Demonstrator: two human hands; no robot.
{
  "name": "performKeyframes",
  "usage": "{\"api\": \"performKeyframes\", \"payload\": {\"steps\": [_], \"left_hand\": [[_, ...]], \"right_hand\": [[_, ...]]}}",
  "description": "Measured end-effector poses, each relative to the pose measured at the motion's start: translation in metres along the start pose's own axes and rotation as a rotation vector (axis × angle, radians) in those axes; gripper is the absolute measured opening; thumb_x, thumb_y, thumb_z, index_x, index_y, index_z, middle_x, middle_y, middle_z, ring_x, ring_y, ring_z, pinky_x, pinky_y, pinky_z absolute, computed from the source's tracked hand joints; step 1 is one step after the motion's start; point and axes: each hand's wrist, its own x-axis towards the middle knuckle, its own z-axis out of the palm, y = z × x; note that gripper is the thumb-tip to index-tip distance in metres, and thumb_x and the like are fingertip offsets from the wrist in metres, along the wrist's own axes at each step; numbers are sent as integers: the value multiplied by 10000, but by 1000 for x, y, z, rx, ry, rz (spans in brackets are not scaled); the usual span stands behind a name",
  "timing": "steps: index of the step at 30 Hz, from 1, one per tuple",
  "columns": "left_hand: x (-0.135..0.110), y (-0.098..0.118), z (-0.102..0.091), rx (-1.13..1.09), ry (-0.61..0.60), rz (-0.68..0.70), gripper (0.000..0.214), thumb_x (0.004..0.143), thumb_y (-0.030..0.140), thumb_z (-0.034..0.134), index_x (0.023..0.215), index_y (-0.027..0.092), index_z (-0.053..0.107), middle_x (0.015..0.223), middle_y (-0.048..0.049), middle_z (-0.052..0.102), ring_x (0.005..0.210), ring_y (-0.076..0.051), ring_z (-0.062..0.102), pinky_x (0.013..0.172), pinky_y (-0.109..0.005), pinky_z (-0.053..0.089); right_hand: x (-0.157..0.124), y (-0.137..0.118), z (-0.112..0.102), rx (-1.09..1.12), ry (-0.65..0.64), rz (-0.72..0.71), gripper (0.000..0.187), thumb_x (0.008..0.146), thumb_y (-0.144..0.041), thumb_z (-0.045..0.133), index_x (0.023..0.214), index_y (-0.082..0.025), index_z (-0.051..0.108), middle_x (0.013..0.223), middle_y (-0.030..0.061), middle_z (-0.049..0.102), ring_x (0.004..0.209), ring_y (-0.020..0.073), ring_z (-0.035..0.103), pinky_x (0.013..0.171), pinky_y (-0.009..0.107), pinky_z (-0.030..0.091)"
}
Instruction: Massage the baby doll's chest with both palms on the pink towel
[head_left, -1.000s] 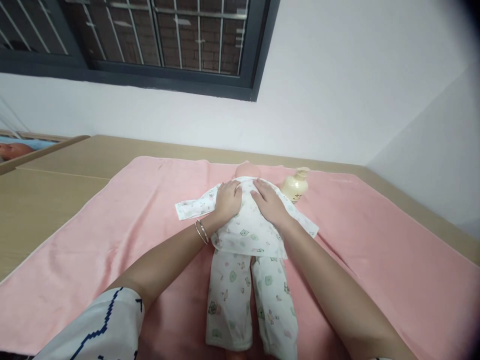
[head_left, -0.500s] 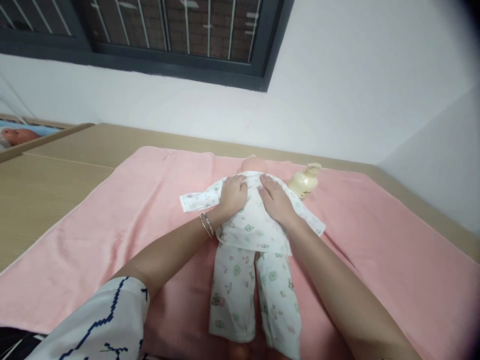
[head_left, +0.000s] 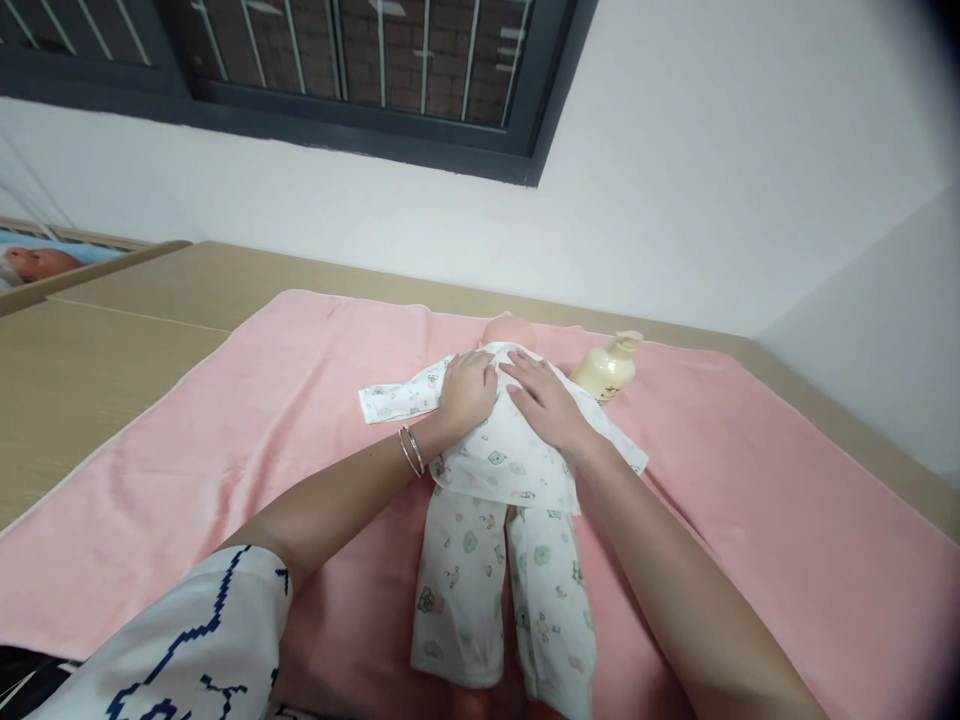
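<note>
A baby doll (head_left: 510, 330) in a white printed top (head_left: 517, 470) and matching trousers (head_left: 459, 590) lies on a pink blanket (head_left: 330, 400), head away from me. Which way its face points I cannot tell. My left hand (head_left: 469, 390) rests on the upper left of the top, its fingers fairly close together and lying flat. On the upper right lies my right hand (head_left: 546, 398), palm down with the fingers spread. Neither hand grips the cloth visibly. A cream pump bottle (head_left: 606, 370) leans or lies just beyond the doll's right sleeve.
The blanket covers a wooden surface (head_left: 142, 340) that meets a white wall (head_left: 375, 220). A dark-framed window (head_left: 360, 120) with bars is above. At the far left, a wooden-edged bed (head_left: 112, 262) holds another doll (head_left: 41, 263).
My right hand has shifted slightly left across the doll's upper body, its fingers now more spread. The left hand stays in place. The view has tilted a little.
</note>
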Motion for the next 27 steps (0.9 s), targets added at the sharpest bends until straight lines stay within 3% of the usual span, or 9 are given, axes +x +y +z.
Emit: {"api": "performKeyframes", "payload": {"steps": [3,7,9,13,17,22,27], "left_hand": [[-6,12,-4,91,-8,65,385,955,149,358,1218,142,638,1362,-102,616,1312,-238,517,1229,-445,239],[-9,25,-8,120,-101,116,418,974,237,367,1291,71,582,1451,-162,528,1397,-265,430,1242,-435,209],[-5,24,-10,98,-160,68,451,986,266,339,1337,65,539,1474,-173,500,1418,-270,404,1227,-449,238],[8,13,-14,69,-249,-33,467,1011,326,293,1367,120,516,1478,-150,499,1447,-272,366,1213,-492,246],[2,18,-14,180,-254,-30,497,1018,327,285,1406,82,475,1492,-198,470,1448,-294,366,1195,-487,273],[-21,39,-11,362,-212,72,548,1005,274,328,1442,-50,392,1508,-305,392,1462,-343,332,1204,-458,246],[-4,24,-16,234,-280,45,513,999,296,314,1421,37,448,1516,-217,432,1454,-320,349,1192,-481,281]], "right_hand": [[2,18,1,-5,77,150,566,1001,-444,331,1467,-152,469,1557,121,405,1480,268,320,1223,524,222],[-2,-1,4,-194,92,335,595,1003,-396,325,1431,-10,473,1485,240,463,1428,351,387,1196,534,259],[-7,-20,5,-267,96,315,547,1000,-325,308,1379,8,520,1412,251,536,1382,351,445,1177,507,301],[-13,-45,4,-278,125,273,479,972,-264,350,1349,-74,575,1402,200,565,1365,328,471,1122,467,397],[-8,-29,2,-115,112,318,498,993,-339,333,1378,-125,564,1459,151,527,1405,300,438,1131,459,401],[2,-2,1,-49,69,304,582,967,-320,344,1446,-7,452,1530,194,423,1458,308,346,1218,460,272],[-7,-38,-6,-179,38,298,485,945,-218,307,1340,-67,544,1392,203,561,1335,343,483,1111,481,397]]}}
